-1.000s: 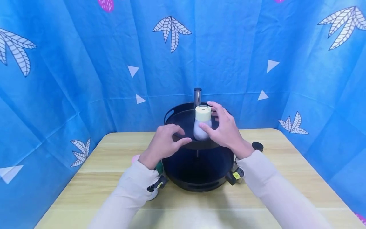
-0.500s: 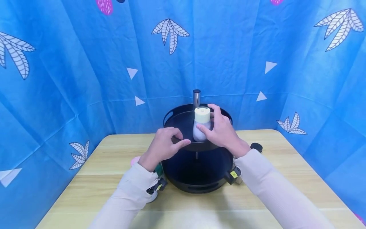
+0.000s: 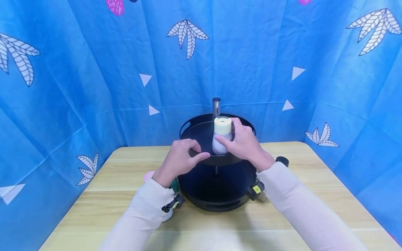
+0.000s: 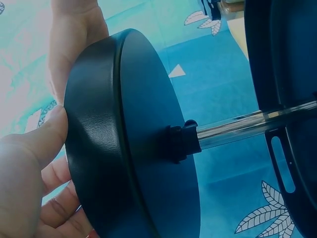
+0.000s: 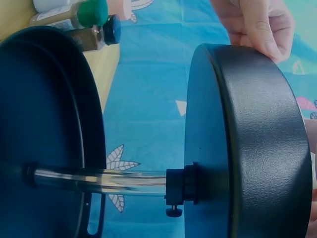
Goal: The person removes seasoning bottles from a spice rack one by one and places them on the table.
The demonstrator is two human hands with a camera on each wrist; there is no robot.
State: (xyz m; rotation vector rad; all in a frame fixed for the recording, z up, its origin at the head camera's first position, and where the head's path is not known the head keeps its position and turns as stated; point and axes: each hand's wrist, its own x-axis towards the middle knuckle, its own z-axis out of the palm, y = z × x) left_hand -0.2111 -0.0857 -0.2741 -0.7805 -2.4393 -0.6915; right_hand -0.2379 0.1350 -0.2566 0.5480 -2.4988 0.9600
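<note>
A two-tier round black tray stand (image 3: 216,202) with a metal pole (image 3: 216,106) stands on the table. On its upper tray (image 3: 196,130) sits a white bottle with a pale yellow lid (image 3: 223,134), upright at the front. My right hand (image 3: 245,141) holds the bottle from the right, thumb in front and fingers behind. At the front left, my left hand (image 3: 183,157) grips the upper tray's rim; in the left wrist view its thumb (image 4: 49,131) touches the wall's edge and its fingers lie behind it. The bottle is hidden from both wrist views.
Beside the lower tray (image 5: 39,119), a green-capped bottle (image 5: 74,15), a black-capped bottle (image 5: 94,35) and a pink-topped container (image 3: 148,175) stand at the left. A black cap (image 3: 282,160) shows beyond my right wrist. A blue patterned curtain (image 3: 251,52) surrounds the table.
My right hand's fingers have closed in and lowered around the bottle, with the raised index finger coming down. My left hand keeps its place on the rim.
</note>
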